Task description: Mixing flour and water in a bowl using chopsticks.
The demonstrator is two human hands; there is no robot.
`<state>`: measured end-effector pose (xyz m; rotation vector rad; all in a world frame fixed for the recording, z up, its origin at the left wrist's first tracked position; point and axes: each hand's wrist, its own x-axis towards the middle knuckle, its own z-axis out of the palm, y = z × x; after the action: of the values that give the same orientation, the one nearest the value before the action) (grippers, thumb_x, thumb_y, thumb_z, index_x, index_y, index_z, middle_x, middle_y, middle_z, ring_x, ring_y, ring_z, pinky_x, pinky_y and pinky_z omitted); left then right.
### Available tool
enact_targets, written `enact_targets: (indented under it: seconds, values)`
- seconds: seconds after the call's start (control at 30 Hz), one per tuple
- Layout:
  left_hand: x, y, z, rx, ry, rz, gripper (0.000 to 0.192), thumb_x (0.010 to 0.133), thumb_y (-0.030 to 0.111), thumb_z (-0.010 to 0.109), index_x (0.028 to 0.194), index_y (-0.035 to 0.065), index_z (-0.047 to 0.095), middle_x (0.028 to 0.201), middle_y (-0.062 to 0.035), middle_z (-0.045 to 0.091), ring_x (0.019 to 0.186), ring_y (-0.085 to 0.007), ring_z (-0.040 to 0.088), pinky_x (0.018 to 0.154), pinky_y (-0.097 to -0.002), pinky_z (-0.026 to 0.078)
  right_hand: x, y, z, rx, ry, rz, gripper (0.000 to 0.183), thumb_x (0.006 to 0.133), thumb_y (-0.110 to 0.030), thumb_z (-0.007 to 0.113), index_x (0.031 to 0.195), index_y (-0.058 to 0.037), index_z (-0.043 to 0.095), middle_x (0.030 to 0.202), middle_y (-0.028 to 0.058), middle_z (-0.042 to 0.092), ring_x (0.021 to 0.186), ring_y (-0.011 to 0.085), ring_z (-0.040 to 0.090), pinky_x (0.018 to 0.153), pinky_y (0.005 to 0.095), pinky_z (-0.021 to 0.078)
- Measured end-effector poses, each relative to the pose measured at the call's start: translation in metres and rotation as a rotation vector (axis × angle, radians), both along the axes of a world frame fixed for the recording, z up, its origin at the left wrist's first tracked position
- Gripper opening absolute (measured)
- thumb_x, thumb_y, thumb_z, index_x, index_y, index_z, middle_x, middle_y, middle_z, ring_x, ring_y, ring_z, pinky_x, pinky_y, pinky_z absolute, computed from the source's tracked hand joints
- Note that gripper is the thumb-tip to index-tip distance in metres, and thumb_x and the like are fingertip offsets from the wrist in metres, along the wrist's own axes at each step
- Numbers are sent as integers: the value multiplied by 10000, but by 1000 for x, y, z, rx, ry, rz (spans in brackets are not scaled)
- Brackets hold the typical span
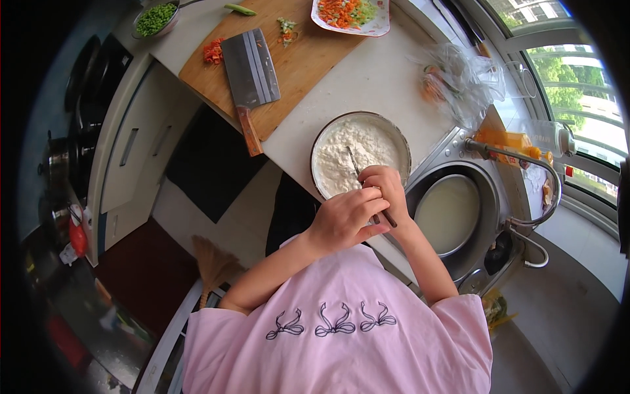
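Note:
A round bowl with a dark rim (317,129) stands on the counter in front of me, holding a lumpy white flour mixture (339,147). My right hand (385,189) grips dark chopsticks (352,158) over the bowl's near edge. Their tips are in the mixture, and their back ends stick out below my fingers. My left hand (348,213) is against the right one, its bent fingers and thumb around the back ends of the chopsticks. Whether it grips them or only touches them is unclear.
A cleaver (252,69) lies on a wooden cutting board (305,64), its handle over the edge. Diced vegetables fill a plate (381,27); green peas (156,19) are in a bowl. A plastic bag (475,83), a sink (485,187) with a basin of cloudy liquid (448,212), and a faucet (556,189) are right.

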<state>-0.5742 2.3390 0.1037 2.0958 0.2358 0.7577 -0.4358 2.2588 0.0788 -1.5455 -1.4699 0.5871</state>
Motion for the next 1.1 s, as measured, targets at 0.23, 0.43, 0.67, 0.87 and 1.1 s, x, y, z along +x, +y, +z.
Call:
enact_targets:
  seconds: [0.23, 0.43, 0.67, 0.87, 1.1]
  values:
    - [-67, 1, -24, -296, 162, 253, 351, 797, 45, 648, 1127, 43, 532, 1155, -130, 543, 759, -171, 615, 635, -252, 503, -4, 26, -13, 8, 664, -70, 273, 927, -212, 542, 736, -32, 465, 666, 26, 503, 616, 111, 461, 572, 251, 398]
    - [-114, -2, -51, -655, 217, 458, 207, 887, 19, 531, 1091, -14, 546, 1116, -116, 552, 740, -127, 596, 621, -210, 479, 33, 38, -30, 178, 606, -376, 481, 962, -327, 452, 582, -89, 279, 500, -20, 263, 446, 75, 218, 431, 267, 167]
    - [-119, -4, -59, -875, 336, 467, 365, 923, 63, 490, 1280, 30, 416, 1152, -77, 539, 781, -79, 559, 635, -182, 423, -7, 68, -31, 282, 601, -282, 456, 961, -294, 445, 592, -67, 302, 484, -1, 269, 415, 101, 223, 413, 276, 196]
    - [-132, -7, -81, -1028, 391, 534, 322, 917, 84, 521, 1228, 30, 464, 1099, -71, 549, 759, -89, 576, 607, -201, 445, -24, 14, -41, 255, 545, -213, 438, 958, -281, 448, 598, -65, 326, 489, 28, 348, 418, 103, 301, 395, 265, 219]
    - [-155, 0, -87, -1081, 424, 552, 310, 937, 111, 483, 1237, 39, 460, 1086, -56, 566, 764, -76, 555, 631, -193, 422, -10, 16, -34, 354, 661, -353, 458, 960, -309, 438, 585, -97, 284, 465, -7, 277, 394, 95, 202, 393, 276, 171]
